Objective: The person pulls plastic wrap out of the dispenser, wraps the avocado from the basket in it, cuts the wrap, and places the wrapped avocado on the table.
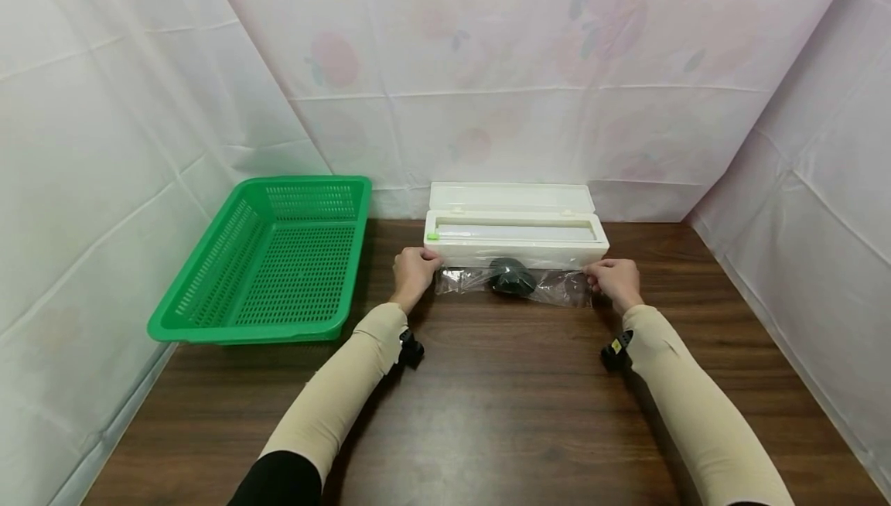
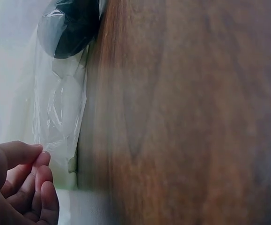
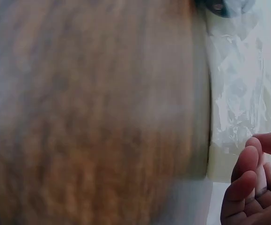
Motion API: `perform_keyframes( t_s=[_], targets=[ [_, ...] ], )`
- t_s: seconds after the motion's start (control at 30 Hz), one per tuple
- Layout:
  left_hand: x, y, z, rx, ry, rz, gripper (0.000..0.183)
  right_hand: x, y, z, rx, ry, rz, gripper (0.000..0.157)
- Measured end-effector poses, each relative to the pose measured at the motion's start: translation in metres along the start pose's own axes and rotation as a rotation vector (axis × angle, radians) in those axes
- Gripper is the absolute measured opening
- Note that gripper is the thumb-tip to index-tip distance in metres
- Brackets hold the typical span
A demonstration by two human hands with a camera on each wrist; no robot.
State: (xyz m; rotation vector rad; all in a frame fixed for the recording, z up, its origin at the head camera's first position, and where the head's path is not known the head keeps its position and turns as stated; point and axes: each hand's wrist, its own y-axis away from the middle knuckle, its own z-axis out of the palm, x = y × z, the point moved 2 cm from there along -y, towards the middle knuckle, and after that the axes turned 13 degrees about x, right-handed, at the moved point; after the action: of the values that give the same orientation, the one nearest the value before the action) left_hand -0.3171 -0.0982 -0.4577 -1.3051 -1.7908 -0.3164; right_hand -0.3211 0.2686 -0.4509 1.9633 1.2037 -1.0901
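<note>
- Clear film (image 1: 560,287) spans the gap between the hands, in front of the white box (image 1: 515,217), covering at least part of a dark round item (image 1: 511,278) midway.
- Left hand (image 1: 415,272) and right hand (image 1: 616,282) each pinch an end, fingertips closed.
- Even, level tension should prevent creases or tearing, I judge.

No legible lettering (any view).
</note>
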Motion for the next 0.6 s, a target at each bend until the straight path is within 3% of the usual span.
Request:
perform_keyframes(
  t_s=[0.27, 0.6],
  targets=[
    [-0.0002, -0.002, 0.001, -0.065, -0.052, 0.009, 0.014, 0.0049, -0.0039, 0.0036, -0.034, 0.089, 0.014, 0.021],
    [-0.0005, -0.0041, 0.0012, -0.143, -0.102, 0.021, 0.011, 0.0055, -0.0052, 0.006, -0.116, 0.2, -0.034, 0.023]
  ],
)
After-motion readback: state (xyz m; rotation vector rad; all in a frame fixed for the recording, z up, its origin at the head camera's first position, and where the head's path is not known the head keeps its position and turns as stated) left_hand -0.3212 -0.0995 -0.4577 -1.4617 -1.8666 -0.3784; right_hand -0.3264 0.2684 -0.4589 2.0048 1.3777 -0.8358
